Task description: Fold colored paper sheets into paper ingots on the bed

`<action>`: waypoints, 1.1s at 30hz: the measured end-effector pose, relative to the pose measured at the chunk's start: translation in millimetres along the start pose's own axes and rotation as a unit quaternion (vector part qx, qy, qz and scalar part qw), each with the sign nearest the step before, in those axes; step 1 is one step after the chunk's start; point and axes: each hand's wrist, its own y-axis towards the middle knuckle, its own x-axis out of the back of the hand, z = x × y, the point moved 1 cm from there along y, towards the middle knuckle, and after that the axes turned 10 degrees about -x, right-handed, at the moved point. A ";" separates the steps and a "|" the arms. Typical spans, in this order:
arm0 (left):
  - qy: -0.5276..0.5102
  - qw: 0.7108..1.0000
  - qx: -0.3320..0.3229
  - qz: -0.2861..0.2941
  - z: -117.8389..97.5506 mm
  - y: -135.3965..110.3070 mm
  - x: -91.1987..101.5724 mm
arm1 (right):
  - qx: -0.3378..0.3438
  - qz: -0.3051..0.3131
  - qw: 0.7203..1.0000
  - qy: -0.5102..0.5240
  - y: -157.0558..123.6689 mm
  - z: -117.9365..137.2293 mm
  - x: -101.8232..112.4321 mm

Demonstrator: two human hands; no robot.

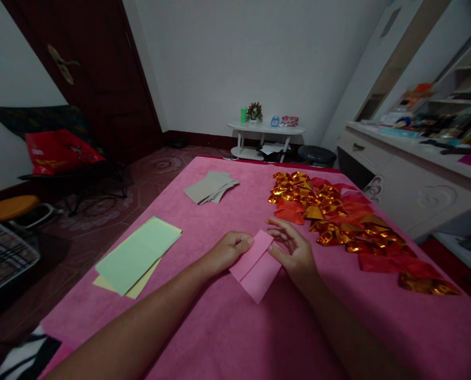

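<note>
A folded pink paper (256,266) lies on the pink cloth (227,327) in front of me. My left hand (228,251) rests curled on the paper's left edge, its thumb pressing the fold. At the paper's right edge my right hand (293,248) pinches it with thumb and forefinger, the other fingers lifted and spread.
Green and yellow paper sheets (136,256) lie at the left. A fan of grey sheets (212,187) sits further back. Many gold and red folded foil pieces (338,216) cover the right side. A white cabinet (410,179) stands at the right, and a small white table (265,134) stands by the far wall.
</note>
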 end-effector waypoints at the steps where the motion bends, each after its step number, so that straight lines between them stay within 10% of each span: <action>1: 0.002 1.000 0.000 0.007 -0.3 -0.2 0.3 | 0.014 0.014 1.000 -0.009 0.1 1.4 -0.1; 25: -0.122 0.980 0.014 -0.159 -0.5 2.4 0.1 | 0.026 -0.118 0.991 -0.053 4.1 -5.9 3.4; 33: -0.117 0.969 0.024 -0.215 11.1 3.1 1.7 | -0.137 -0.106 0.983 0.061 4.0 -11.4 -1.4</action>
